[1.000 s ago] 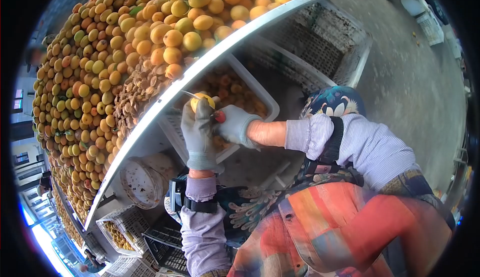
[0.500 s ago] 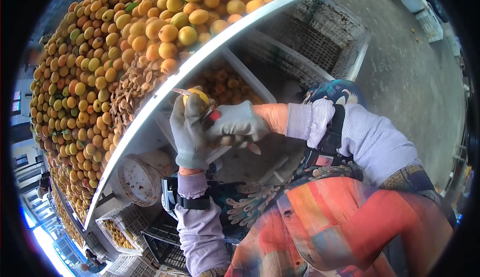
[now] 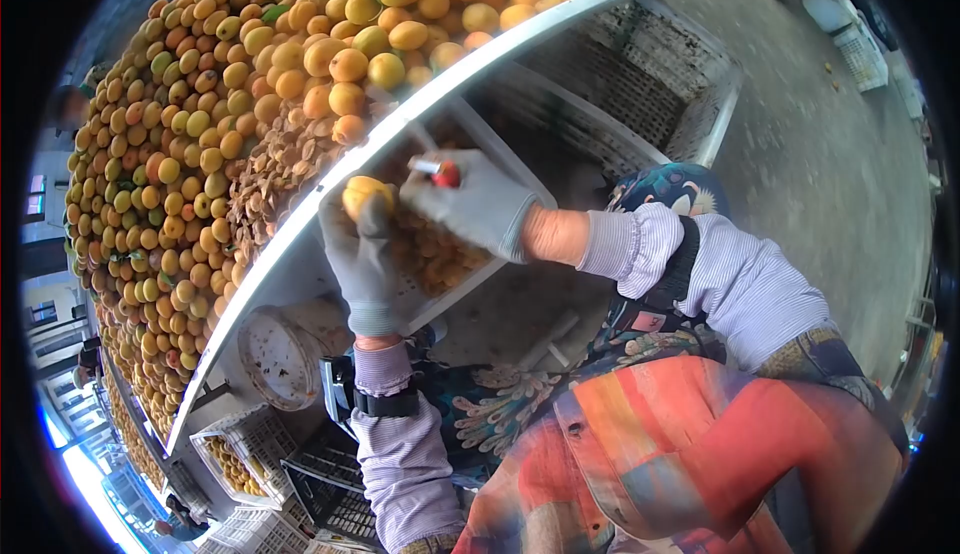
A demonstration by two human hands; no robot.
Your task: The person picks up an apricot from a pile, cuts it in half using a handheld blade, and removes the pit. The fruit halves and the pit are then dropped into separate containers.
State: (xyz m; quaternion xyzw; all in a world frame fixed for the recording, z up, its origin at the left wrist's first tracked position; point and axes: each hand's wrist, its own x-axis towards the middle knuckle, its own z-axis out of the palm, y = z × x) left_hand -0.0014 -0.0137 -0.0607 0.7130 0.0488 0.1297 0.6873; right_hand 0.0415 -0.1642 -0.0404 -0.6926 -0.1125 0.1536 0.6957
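Note:
My left hand [image 3: 360, 259], in a grey glove, grips a yellow-orange apricot [image 3: 366, 197] between thumb and fingers near the metal table rim. To its right, my gloved right hand [image 3: 475, 204] is closed around a small knife [image 3: 444, 173] with a red handle; its blade points left, apart from the apricot. Beyond the rim lies a large heap of whole apricots [image 3: 190, 169]. A pile of brown apricot pits [image 3: 280, 169] sits on the table close to the rim. Under my hands, a crate holds blurred orange fruit [image 3: 440, 259].
The white table rim [image 3: 290, 229] curves between me and the heap. A white perforated crate [image 3: 690, 84] stands at upper right, a dirty white bucket [image 3: 275, 359] at lower left. Nearby are a crate of fruit [image 3: 235, 464] and a black crate [image 3: 330, 484].
My hands have moved apart: the right, with the knife, went up and right of the apricot. My left hand shifted slightly left and still holds the apricot.

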